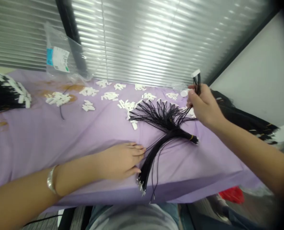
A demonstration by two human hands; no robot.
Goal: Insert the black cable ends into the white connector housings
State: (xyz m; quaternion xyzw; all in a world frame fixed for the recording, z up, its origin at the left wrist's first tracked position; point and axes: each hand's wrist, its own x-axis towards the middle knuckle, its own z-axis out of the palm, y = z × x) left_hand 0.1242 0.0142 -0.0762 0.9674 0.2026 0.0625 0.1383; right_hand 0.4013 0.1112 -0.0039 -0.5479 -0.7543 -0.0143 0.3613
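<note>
My right hand [201, 103] is raised over the right part of the table, its fingers closed round a few black wires [197, 83]. A white connector [195, 73] caps the top of these wires. My left hand [124, 161] lies flat, palm down, fingers stretched out, on the purple cloth. Its fingertips reach the edge of a bundle of black wires [153, 153], which fans out at the far end and hangs toward the table's front edge. A yellow tie [191, 137] binds a shorter end pointing right.
Small piles of white connectors [110, 95] are spread along the back of the purple cloth [84, 137]. A clear plastic bag [77, 60] leans against the blinds. More black wire bundles lie at far left [3, 92] and far right [247, 119].
</note>
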